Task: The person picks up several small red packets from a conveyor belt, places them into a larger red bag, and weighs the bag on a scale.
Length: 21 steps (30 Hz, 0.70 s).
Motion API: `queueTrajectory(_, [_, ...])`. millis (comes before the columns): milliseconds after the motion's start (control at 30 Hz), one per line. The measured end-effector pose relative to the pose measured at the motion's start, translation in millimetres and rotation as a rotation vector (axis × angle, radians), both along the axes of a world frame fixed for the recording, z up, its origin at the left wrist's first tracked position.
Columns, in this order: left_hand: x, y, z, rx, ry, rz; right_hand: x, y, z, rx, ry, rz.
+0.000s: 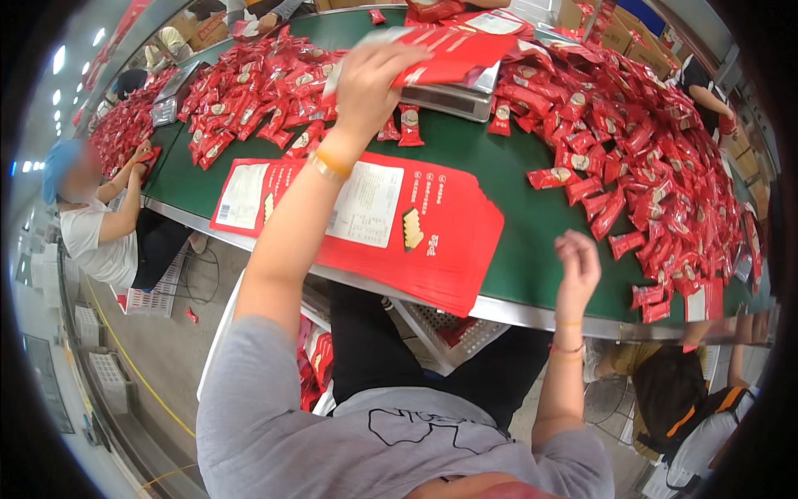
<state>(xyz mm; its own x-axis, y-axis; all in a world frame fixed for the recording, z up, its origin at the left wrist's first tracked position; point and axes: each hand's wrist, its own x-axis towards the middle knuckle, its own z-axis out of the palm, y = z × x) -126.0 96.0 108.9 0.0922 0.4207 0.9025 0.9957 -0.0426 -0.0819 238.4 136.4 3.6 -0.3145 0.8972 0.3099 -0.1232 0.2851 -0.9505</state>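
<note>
My left hand (374,78) reaches forward and grips the edge of a red printed pouch (449,56), slightly blurred. The pouch is over a metal weighing scale (449,103), covering much of its top; I cannot tell whether it touches. Beneath my left forearm lies a fanned stack of flat red pouches (455,231) with white printed panels, at the near edge of the green table (523,249). My right hand (576,268) is raised right of the stack, fingers loosely bent, holding nothing visible. Small red wrapped packets (410,125) lie just before the scale.
Large heaps of red packets (611,131) cover the right side and the left side (262,87). A co-worker in a blue cap (68,168) sits at left; another person (704,411) is at lower right. A perforated crate (430,330) stands under the table edge.
</note>
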Motion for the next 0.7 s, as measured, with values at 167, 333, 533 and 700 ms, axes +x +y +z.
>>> queueTrajectory(167, [-59.5, 82.2, -52.1, -0.354, -0.067, 0.100, 4.4, -41.4, -55.7, 0.427, -0.545, 0.004])
queueTrajectory(333, [-13.1, 48.4, -100.9, -0.550, -0.142, -0.169, -5.0, -41.9, -49.8, 0.413, -0.565, -0.038])
queueTrajectory(533, [73.0, -129.7, -83.8, -0.805, -0.368, -0.417, -5.7, -40.9, -49.7, 0.452, -0.630, -0.045])
queueTrajectory(700, [93.0, -201.6, -67.4, -0.792, -0.586, -0.319, -9.2, -40.3, -49.9, 0.423, -0.665, -0.045])
